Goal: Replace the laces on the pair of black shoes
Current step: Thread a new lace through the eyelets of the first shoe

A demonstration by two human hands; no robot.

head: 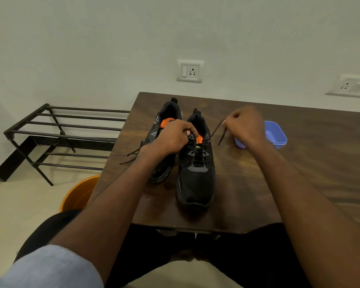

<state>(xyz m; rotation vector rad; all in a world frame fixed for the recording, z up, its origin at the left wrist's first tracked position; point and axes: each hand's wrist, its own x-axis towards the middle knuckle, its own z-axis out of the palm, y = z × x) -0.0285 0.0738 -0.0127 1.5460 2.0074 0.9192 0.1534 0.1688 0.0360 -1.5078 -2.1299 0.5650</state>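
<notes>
A dark wooden surface carries a blue plastic tub at 2 o'clock. A black metal rack stands at 9 o'clock, an orange bucket below it. Wall sockets sit at 12 o'clock.

left hand hiding left shoe tongue, right hand blurred

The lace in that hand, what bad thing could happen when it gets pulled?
The right hand pinches the lace of the right shoe; a hard tug might drag the shoe, though the left hand holds its collar. The pulling hand is beside the blue tub and could knock it. The other shoe's loose lace hangs over the table edge and could snag.
</notes>
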